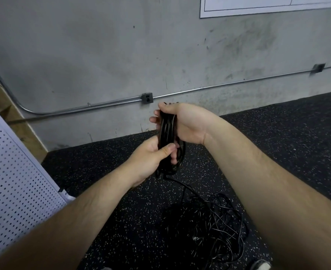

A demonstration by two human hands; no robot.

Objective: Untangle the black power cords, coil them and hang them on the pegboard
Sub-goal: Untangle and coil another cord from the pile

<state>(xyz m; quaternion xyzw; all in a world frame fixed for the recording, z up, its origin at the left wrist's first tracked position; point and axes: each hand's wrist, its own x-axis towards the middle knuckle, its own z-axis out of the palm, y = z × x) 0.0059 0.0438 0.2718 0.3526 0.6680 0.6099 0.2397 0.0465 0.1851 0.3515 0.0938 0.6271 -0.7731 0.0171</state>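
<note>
**Both hands clamp a coiled cord above a tangle on the floor**

Nearest the camera, at 5 o'clock, a tangled pile of black power cords (205, 227) lies on the speckled black floor (102, 172). At 8 o'clock a white pegboard (14, 172) fills the left edge. One strand rises from the pile to the coiled cord bundle (167, 131), held upright at centre frame. The left hand (151, 158) takes the bundle's lower part, thumb pressed across the strands, its grip clamped on the coil. The right hand (184, 123), at 1 o'clock from the left, wraps the upper part, its grip likewise closed round the coil. Loops hang below the left hand. Beyond, a grey concrete wall (82, 55) carries a metal conduit (199, 90) linking an outlet box (147, 98) just above the hands to a second box (318, 67) at 2 o'clock. At 1 o'clock a white sheet (258, 6) shows ruled lines. Its few printed characters are cut off and unreadable.
</note>
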